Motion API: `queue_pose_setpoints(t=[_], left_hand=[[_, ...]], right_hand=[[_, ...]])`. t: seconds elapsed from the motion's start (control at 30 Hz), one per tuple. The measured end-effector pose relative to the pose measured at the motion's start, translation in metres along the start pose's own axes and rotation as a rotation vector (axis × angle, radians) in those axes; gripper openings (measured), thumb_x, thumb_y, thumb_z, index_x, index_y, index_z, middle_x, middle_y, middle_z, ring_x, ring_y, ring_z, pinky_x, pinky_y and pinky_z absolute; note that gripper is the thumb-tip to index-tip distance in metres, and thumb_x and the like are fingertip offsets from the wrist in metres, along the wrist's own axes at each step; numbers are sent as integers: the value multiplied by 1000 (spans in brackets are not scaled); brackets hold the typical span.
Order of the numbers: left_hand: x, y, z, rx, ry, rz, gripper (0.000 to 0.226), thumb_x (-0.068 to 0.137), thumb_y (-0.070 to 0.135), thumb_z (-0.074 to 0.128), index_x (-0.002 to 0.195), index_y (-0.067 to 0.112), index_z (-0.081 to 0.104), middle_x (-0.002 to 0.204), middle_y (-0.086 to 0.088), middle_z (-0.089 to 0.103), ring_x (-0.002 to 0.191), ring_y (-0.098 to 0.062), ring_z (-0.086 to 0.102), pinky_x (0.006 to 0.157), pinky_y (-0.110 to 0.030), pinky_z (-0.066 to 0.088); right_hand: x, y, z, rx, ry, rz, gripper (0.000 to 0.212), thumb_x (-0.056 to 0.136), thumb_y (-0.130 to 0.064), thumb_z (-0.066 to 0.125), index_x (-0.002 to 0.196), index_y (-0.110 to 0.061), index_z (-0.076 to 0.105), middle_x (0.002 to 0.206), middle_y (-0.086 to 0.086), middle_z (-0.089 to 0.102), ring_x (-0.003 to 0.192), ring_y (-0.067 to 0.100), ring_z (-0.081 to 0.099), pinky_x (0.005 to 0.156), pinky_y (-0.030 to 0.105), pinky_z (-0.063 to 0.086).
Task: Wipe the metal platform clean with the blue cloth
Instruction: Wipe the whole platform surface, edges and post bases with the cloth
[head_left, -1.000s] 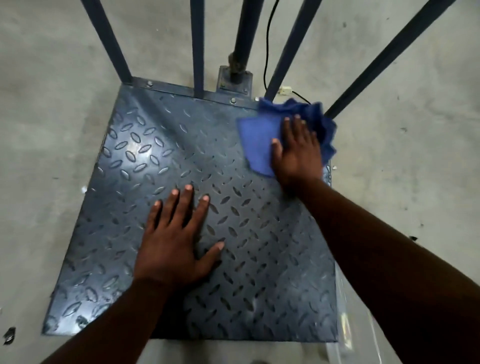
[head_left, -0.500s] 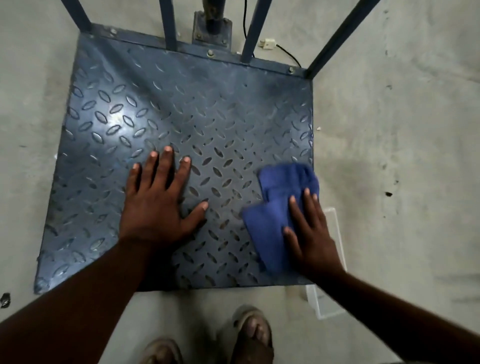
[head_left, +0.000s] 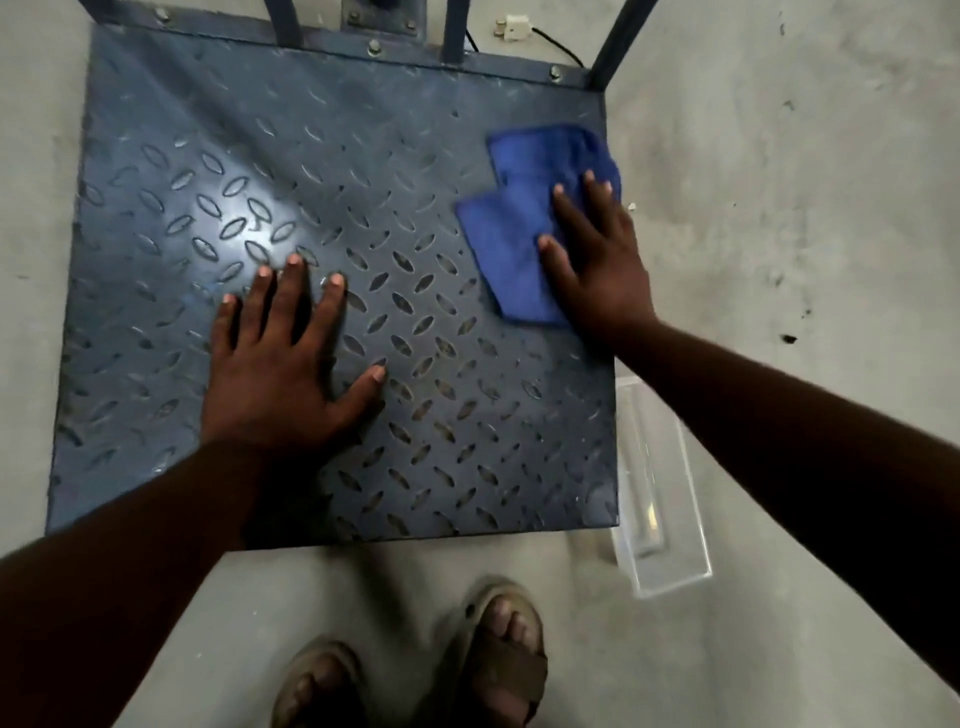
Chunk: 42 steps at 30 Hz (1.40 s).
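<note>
Seen from above: metal platform (head_left: 363, 171) of blue-grey diamond tread plate, lying on a grey concrete floor (head_left: 779, 208), with a bright glare patch on its left half.

Left of the platform's middle: left hand (head_left: 275, 374), palm down, flat on the plate. Grip fully open, fingers spread wide, thumb angled out toward the platform's centre. Holding nothing; only bare metal under the palm.

Right of the platform's middle, close to its right edge: blue cloth (head_left: 524, 218), folded in loose overlapping layers, lying flat on the plate. Over the cloth's right part: right hand (head_left: 597, 265), palm down, fingers extended and slightly spread, pressing the cloth against the platform. Grip open, not closed around the cloth; contact through flat palm and fingers only. Outer fingertips reaching almost to the platform's right edge.

Along the platform's far edge: bolted strip with dark upright bars (head_left: 610, 44) rising from it.

Just beyond the platform's right edge, toward its near corner: clear plastic container (head_left: 660, 525) on the floor.

Below the platform's near edge: two sandalled feet (head_left: 498, 660).
</note>
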<state>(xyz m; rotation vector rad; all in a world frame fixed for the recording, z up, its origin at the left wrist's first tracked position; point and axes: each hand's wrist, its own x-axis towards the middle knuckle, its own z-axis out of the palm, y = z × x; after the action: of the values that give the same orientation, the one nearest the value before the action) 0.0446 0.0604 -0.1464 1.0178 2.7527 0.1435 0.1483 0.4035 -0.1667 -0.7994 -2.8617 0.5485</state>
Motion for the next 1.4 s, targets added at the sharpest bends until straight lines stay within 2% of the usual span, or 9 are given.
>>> queue_pose_setpoints(t=[0.2, 0.37, 0.47, 0.53, 0.7, 1.0, 1.2, 1.33, 1.4], left_hand=[[-1, 4, 0, -15, 15, -1, 96, 93, 82, 36, 172, 32, 11, 180, -10, 4, 165, -35, 4, 132, -57, 4], [-1, 3, 2, -26, 21, 3, 98, 91, 82, 38, 172, 33, 11, 180, -9, 4, 165, -34, 5, 132, -57, 4], [-1, 1, 2, -23, 19, 4, 99, 91, 84, 36, 172, 34, 8, 180, -8, 2, 166, -33, 3, 132, -56, 3], [0, 2, 2, -16, 17, 10, 98, 92, 84, 34, 172, 34, 7, 180, -8, 0, 166, -33, 2, 132, -56, 2], [-2, 0, 4, -8, 26, 7, 97, 93, 82, 37, 172, 33, 9, 180, -8, 3, 166, -33, 3, 132, -56, 4], [-2, -3, 8, 25, 69, 19, 93, 94, 82, 37, 171, 34, 15, 180, -8, 10, 165, -34, 10, 131, -56, 10], [-2, 0, 7, -9, 76, 24, 91, 94, 79, 40, 171, 34, 18, 179, -9, 12, 165, -34, 12, 132, -55, 9], [0, -2, 6, -8, 56, 22, 92, 94, 81, 38, 171, 36, 15, 180, -8, 9, 165, -33, 8, 133, -54, 7], [-2, -2, 7, -6, 40, 22, 91, 94, 81, 37, 171, 36, 15, 180, -8, 8, 166, -33, 8, 133, -54, 7]], right_hand=[[-46, 1, 3, -69, 35, -92, 62, 110, -48, 41, 163, -17, 33, 171, 15, 23, 160, 33, 18, 129, 46, 22], [-203, 13, -17, -136, -187, -312, 66, 109, -45, 43, 166, -19, 22, 172, 19, 18, 160, 36, 14, 125, 60, 24], [-267, 31, -31, -284, -331, -503, 88, 93, -23, 58, 168, -24, 12, 173, 14, 13, 162, 33, 7, 127, 56, 17], [-265, 41, -35, -350, -362, -581, 97, 86, -15, 64, 168, -25, 13, 175, 9, 11, 162, 30, 6, 130, 52, 10], [-225, 20, -29, -359, -432, -815, 72, 100, -31, 46, 167, -28, 19, 174, 10, 14, 160, 30, 14, 128, 55, 12], [-189, -143, 52, -109, -352, -1113, 53, 107, -17, 36, 158, -25, 45, 167, 6, 36, 155, 27, 32, 124, 45, 20], [-198, -64, 7, -300, -403, -1035, 83, 90, -24, 58, 166, -27, 23, 174, 3, 17, 162, 24, 12, 129, 52, 13], [-193, -44, -7, -301, -440, -1123, 78, 95, -17, 54, 166, -27, 23, 175, 3, 14, 162, 26, 11, 129, 51, 15], [-194, -75, 14, -247, -417, -1251, 61, 103, -15, 46, 162, -25, 36, 174, 4, 17, 160, 27, 17, 128, 51, 19]])
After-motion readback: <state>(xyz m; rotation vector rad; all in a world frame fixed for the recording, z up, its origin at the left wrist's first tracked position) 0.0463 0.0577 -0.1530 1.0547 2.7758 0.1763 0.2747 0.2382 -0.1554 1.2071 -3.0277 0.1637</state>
